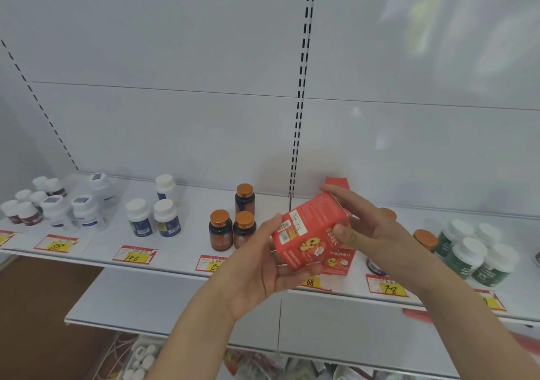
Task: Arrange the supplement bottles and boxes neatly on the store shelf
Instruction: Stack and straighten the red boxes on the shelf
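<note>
Both hands grip one tilted red box [309,230] in front of the shelf [181,251]: left hand [260,265] fingers curled underneath, right hand [365,227] pinching its top end. Behind: three orange-capped bottles [244,204], three blue-labelled white-capped bottles [165,217], four green bottles [467,255].

I'm counting on shelf [187,192]: three orange-capped bottles [220,230] left of centre, two more partly hidden right; three blue-label white-capped bottles [166,218]; four green bottles [464,255]; two red boxes [306,230] showing clearly; six yellow price tags [134,255]. Far-left cluster too blurred for counting.
</note>
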Motion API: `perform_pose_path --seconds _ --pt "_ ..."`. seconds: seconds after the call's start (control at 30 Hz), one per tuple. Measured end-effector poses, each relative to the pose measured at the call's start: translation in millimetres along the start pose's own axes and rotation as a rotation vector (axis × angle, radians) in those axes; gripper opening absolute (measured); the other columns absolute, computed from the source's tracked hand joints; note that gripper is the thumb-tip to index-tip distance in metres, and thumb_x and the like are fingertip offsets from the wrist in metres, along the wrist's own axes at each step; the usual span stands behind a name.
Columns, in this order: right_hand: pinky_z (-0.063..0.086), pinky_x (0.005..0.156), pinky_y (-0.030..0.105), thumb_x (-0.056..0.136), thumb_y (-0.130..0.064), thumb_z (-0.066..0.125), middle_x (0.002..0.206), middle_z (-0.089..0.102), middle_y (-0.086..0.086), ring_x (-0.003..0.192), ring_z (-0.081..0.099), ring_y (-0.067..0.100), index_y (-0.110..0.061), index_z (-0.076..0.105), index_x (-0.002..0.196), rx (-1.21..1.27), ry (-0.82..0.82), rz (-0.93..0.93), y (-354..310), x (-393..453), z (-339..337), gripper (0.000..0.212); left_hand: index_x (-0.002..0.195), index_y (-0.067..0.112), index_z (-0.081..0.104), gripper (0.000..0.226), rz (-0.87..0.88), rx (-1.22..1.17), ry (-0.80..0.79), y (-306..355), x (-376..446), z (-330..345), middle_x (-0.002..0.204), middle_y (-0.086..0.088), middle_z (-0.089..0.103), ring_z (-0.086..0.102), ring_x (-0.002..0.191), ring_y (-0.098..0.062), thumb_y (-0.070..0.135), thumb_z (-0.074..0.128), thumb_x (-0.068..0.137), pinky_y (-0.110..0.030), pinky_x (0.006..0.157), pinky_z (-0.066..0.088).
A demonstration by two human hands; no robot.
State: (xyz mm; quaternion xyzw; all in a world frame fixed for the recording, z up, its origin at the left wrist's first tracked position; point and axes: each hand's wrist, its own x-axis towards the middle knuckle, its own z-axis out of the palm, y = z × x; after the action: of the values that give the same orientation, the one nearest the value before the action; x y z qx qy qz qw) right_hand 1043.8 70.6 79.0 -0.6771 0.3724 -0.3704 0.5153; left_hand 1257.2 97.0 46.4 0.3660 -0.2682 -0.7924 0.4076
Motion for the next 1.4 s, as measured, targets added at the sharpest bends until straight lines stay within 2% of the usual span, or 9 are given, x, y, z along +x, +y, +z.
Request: perform_pose_path --seconds 0.17,0.43,0.67,0.8,0.93,1.03,1.2,1.3,1.4 --pt "0.054 0.094 0.029 0.086 -0.063 0.047 0.120 0.069 -0.018 0.111 0.068 0.010 -0.055 0.053 0.131 0.055 0.091 0.144 13.6 5.2 6.4 0.046 0.114 0.022 0.064 0.055 0.356 0.362 0.287 -1.2 0.6 7.3 0.102 -0.002 0.076 0.075 0.088 -0.016 0.056 0.065 0.072 -0.022 0.062 0.057" --pt "0.043 0.110 0.053 0.099 -0.052 0.045 0.132 0.062 0.020 0.122 0.061 0.037 -0.012 0.055 0.135 0.617 0.087 0.351 29.7 23.8 29.6 0.055 0.129 0.043 0.051 0.064 1.023 1.172 0.461 -8.1 1.9 20.0 0.123 0.024 0.052 0.054 0.118 -0.004 0.061 0.077 0.073 -0.020 0.082 0.055" --pt "0.040 0.110 0.048 0.093 -0.051 0.054 0.131 0.062 0.022 0.126 0.058 0.036 -0.011 0.059 0.131 0.592 0.168 0.362 34.9 30.2 21.3 0.056 0.134 0.042 0.046 0.069 0.914 1.133 0.381 -6.6 11.9 12.0 0.125 0.025 0.048 0.050 0.118 0.001 0.063 0.073 0.073 -0.008 0.086 0.047" --pt "0.057 0.092 0.038 0.089 -0.048 0.058 0.106 0.075 0.007 0.098 0.073 0.019 -0.017 0.064 0.114 0.212 0.243 0.140 12.9 38.4 -0.8 0.040 0.141 0.044 0.037 0.080 0.726 0.933 0.396 -14.8 26.7 -13.4 0.133 0.026 0.044 0.052 0.118 0.006 0.069 0.064 0.071 -0.013 0.089 0.045" --pt "0.056 0.077 0.023 0.086 -0.045 0.071 0.106 0.070 -0.010 0.085 0.072 0.004 -0.027 0.057 0.118 -0.303 0.329 0.069 0.8 66.6 -31.8 0.039 0.141 0.034 0.045 0.051 0.649 0.913 0.497 -32.2 54.1 -42.8 0.135 0.014 0.052 0.055 0.119 0.000 0.048 0.053 0.093 -0.019 0.096 0.047" --pt "0.049 0.069 0.017 0.083 -0.045 0.075 0.105 0.062 -0.022 0.086 0.065 -0.003 -0.033 0.052 0.118 -0.591 0.224 0.086 9.8 93.7 -42.4 0.044 0.145 0.031 0.042 0.060 0.599 0.970 0.448 -45.9 73.4 -54.7 0.141 0.015 0.048 0.048 0.128 -0.002 0.057 0.042 0.091 -0.016 0.102 0.040" --pt "0.048 0.076 0.020 0.080 -0.030 0.081 0.115 0.063 -0.005 0.093 0.061 0.007 -0.023 0.056 0.126 -0.883 -0.035 0.146 43.6 125.6 -37.5 0.052 0.149 0.034 0.033 0.058 0.484 0.944 0.351 -57.3 95.1 -62.9 0.147 0.018 0.039 0.042 0.128 0.012 0.055 0.038 0.096 -0.003 0.098 0.033" --pt "0.048 0.091 0.031 0.081 -0.031 0.080 0.121 0.061 -0.002 0.107 0.058 0.015 -0.020 0.058 0.126 -1.011 -0.141 0.144 56.8 135.3 -28.6 0.051 0.147 0.035 0.036 0.051 0.489 0.890 0.346 -62.7 98.3 -60.7 0.145 0.015 0.044 0.040 0.116 0.028 0.051 0.036 0.099 0.006 0.086 0.034" --pt "0.046 0.099 0.036 0.084 -0.035 0.076 0.128 0.060 0.000 0.115 0.056 0.019 -0.018 0.056 0.131 -1.115 -0.187 0.138 65.0 139.6 -27.0 0.054 0.142 0.043 0.038 0.045 0.514 0.886 0.324 -69.5 95.8 -56.9 0.139 0.021 0.046 0.044 0.121 0.020 0.054 0.035 0.099 0.001 0.090 0.038"
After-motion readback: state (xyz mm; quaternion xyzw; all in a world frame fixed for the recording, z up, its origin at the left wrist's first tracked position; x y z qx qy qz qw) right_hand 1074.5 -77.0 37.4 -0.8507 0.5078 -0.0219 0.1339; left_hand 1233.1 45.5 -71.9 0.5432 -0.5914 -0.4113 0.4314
